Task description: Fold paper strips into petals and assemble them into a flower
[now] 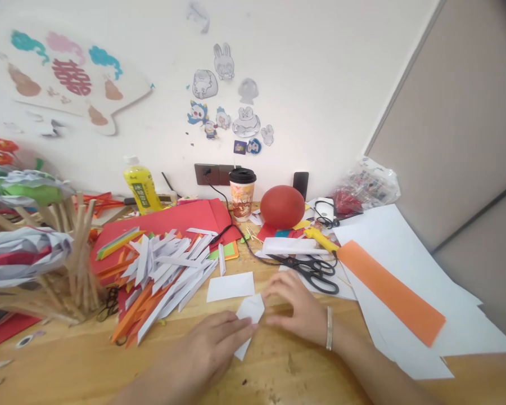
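Observation:
A small sheet of white paper [249, 309] lies on the wooden table, its upper end folded to a point. My left hand [219, 343] grips it from the left, with the fingers closed over its middle. Just to the right, my right hand [293, 306] is curved with thumb and fingers apart, beside the paper's upper right edge, and nothing shows in it. Behind the folded paper is a flat white paper rectangle [230, 287]. Black-handled scissors [310, 270] rest beyond my right hand.
Folded white and orange strips [168, 264] are heaped at left, beside paper-and-stick bundles [29, 253]. At the back stand a yellow bottle [141, 185], a lidded cup [242, 194] and a red balloon [282, 206]. An orange strip [390, 292] lies on white sheets [459, 320] at right.

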`<state>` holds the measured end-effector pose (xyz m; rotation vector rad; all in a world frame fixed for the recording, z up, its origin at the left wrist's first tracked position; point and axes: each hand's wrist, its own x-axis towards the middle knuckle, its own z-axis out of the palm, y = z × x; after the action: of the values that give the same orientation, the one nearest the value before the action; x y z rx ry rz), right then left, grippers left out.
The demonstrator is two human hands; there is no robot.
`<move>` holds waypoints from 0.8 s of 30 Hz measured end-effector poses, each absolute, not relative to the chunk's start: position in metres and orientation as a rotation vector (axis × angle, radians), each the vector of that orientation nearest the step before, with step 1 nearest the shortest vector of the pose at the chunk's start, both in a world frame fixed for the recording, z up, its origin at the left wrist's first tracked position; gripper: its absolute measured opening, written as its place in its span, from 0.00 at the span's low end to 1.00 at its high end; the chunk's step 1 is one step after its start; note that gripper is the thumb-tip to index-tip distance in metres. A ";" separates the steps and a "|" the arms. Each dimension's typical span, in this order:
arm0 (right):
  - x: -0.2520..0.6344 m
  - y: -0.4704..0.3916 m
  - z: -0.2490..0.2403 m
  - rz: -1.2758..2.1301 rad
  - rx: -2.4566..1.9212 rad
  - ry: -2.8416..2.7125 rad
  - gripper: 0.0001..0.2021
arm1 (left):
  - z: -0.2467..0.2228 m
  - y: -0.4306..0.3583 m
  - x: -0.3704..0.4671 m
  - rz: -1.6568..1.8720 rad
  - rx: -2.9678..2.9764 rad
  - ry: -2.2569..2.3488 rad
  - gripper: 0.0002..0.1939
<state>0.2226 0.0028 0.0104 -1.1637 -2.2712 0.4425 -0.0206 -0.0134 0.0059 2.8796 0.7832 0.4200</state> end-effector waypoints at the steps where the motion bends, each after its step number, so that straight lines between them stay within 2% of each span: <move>1: 0.219 0.000 0.010 0.417 -1.074 -2.355 0.16 | 0.001 -0.011 -0.021 0.460 2.844 0.821 0.30; 5: 0.203 -0.009 0.003 0.137 -0.867 -2.557 0.03 | -0.009 -0.008 -0.019 0.601 2.687 0.792 0.30; 11: 0.191 -0.012 -0.006 -0.225 -0.741 -2.565 0.15 | 0.008 -0.009 -0.022 0.531 2.527 0.859 0.28; 13: 0.193 -0.010 -0.005 -0.116 -0.781 -2.519 0.13 | 0.014 -0.006 -0.022 0.512 2.574 0.780 0.26; 17: 0.200 -0.005 -0.002 0.274 -0.858 -2.328 0.08 | 0.015 0.002 -0.020 0.618 2.683 0.655 0.16; 20: 0.203 -0.002 0.001 0.447 -0.913 -2.184 0.11 | 0.009 0.007 -0.021 0.715 2.738 0.617 0.11; 24: 0.206 0.000 0.004 0.624 -0.907 -2.085 0.14 | 0.006 0.009 -0.026 0.820 2.805 0.609 0.08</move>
<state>0.2058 0.0002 0.0039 -0.9067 -2.0853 0.6238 -0.0262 0.0093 0.0055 2.8054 0.6091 0.8200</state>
